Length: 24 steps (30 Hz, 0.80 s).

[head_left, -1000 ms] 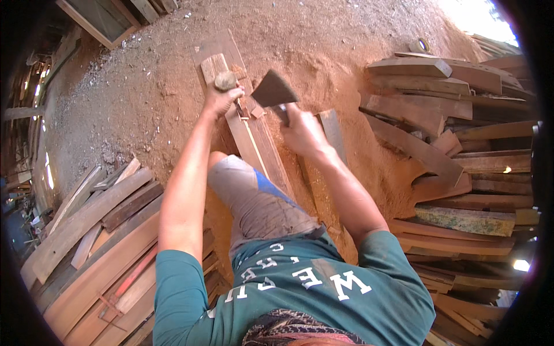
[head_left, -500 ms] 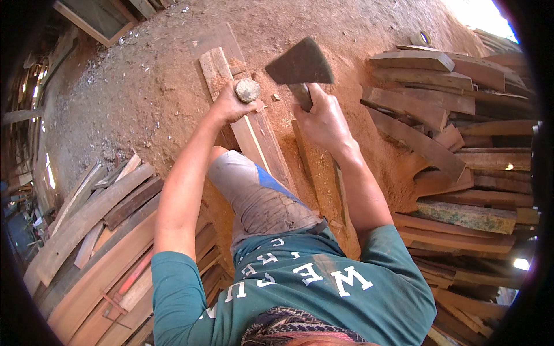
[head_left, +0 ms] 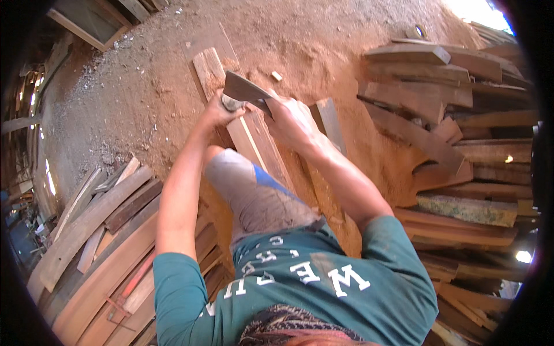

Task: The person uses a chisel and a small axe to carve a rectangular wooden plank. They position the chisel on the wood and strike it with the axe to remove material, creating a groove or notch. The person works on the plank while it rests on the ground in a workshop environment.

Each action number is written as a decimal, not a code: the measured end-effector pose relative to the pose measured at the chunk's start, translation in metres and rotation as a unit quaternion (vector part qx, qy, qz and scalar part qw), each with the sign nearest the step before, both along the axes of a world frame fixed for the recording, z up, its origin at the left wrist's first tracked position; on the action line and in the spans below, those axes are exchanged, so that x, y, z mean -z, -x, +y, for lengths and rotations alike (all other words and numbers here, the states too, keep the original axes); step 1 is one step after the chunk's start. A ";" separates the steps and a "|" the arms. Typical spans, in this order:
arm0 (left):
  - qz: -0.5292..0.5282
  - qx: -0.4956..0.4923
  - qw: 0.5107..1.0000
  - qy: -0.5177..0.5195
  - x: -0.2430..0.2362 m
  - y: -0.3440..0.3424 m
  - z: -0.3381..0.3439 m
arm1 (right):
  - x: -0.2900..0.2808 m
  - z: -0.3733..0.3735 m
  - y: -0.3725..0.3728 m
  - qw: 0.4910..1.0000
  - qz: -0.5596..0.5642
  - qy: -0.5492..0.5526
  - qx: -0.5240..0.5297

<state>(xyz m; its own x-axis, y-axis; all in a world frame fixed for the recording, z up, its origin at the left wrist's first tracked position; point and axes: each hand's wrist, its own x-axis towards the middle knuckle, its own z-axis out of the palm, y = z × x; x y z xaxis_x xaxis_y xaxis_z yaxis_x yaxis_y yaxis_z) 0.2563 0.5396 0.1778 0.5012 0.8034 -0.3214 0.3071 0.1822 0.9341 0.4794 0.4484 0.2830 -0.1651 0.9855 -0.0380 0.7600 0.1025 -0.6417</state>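
"Dark metal catches my eye first. Where is it, with twelve at the top of the view?"

"Near eleven o'clock: the flat-bladed tool (head_left: 245,88). The right hand (head_left: 291,118), close to twelve, has its fingers curled firmly round the tool's short handle."

"And the left hand (head_left: 216,115)?"

"Between ten and eleven, wrapped round a round-ended handle (head_left: 232,104). Its pale end shows above the fist; its lower part is hidden. The blade overlaps that end in view, but I cannot tell whether they touch."

"What lies under them?"

"A reddish board (head_left: 266,147) with a pale stripe, slanting from near eleven toward the middle of the view."

"How would these handle?"

"I'd judge the flat-bladed tool stiff and blade-heavy, best gripped low on its handle, clear of the edges. The round-ended handle looks like hard wood, light enough for one fist, held below its end. The board seems rigid and fairly heavy; dust could make it slippery, so take it by both long edges."

"Any writing?"

"Large white lettering (head_left: 350,281) across the green shirt (head_left: 381,271), toward five. I can make out no label on either tool, nor on the timber stack (head_left: 461,230) at three to four."
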 end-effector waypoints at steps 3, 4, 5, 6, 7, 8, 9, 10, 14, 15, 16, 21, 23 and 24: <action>0.060 -0.023 0.996 -0.065 0.013 0.006 -0.002 | -0.063 0.007 0.002 0.992 0.097 -0.058 0.053; 0.057 -0.023 0.995 -0.073 0.005 0.002 -0.003 | -0.074 0.008 0.004 0.972 0.156 -0.162 0.068; 0.055 -0.023 0.995 -0.083 -0.007 -0.003 -0.004 | -0.067 0.008 0.007 0.963 0.173 -0.197 0.066; 0.065 0.001 0.993 -0.093 0.006 -0.002 0.001 | -0.045 0.004 0.010 0.952 0.190 -0.232 0.064; 0.076 0.026 0.992 -0.102 0.010 -0.002 0.003 | -0.015 0.000 0.013 0.955 0.195 -0.215 0.054; 0.075 0.035 0.979 -0.189 0.006 -0.009 0.000 | 0.015 -0.004 0.015 0.959 0.199 -0.198 0.047; 0.040 0.111 0.977 -0.176 0.007 -0.008 0.006 | 0.050 -0.007 0.018 0.998 -0.024 0.023 0.051; -0.196 0.010 0.971 0.137 0.032 0.011 -0.004 | 0.061 -0.011 0.027 0.999 -0.007 0.037 0.036; -0.042 -0.010 0.999 0.032 0.043 0.015 0.000 | 0.043 0.004 0.020 0.999 -0.026 0.014 -0.019; 0.087 0.023 0.992 -0.091 0.039 0.013 -0.013 | 0.025 0.000 0.017 1.000 0.013 -0.015 -0.024; 0.096 -0.009 0.987 -0.130 0.028 0.003 -0.015 | 0.002 0.003 0.013 0.997 0.055 -0.051 -0.002; 0.145 0.069 0.964 -0.211 0.044 0.011 -0.011 | 0.009 -0.015 0.025 0.945 0.255 -0.207 0.015; 0.056 0.095 0.976 -0.190 0.030 0.004 -0.014 | 0.043 -0.014 0.023 0.998 -0.041 0.036 -0.006; 0.066 0.021 0.988 -0.135 0.025 -0.009 -0.018 | 0.057 -0.015 0.014 0.998 -0.026 0.054 0.020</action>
<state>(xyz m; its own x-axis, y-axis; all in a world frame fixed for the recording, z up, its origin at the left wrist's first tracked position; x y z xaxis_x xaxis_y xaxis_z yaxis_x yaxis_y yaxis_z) 0.2650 0.5213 0.1531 0.5032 0.8486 -0.1631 0.4318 -0.0834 0.8981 0.4656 0.4337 0.2264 -0.1203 0.9811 -0.1513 0.7949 0.0038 -0.6067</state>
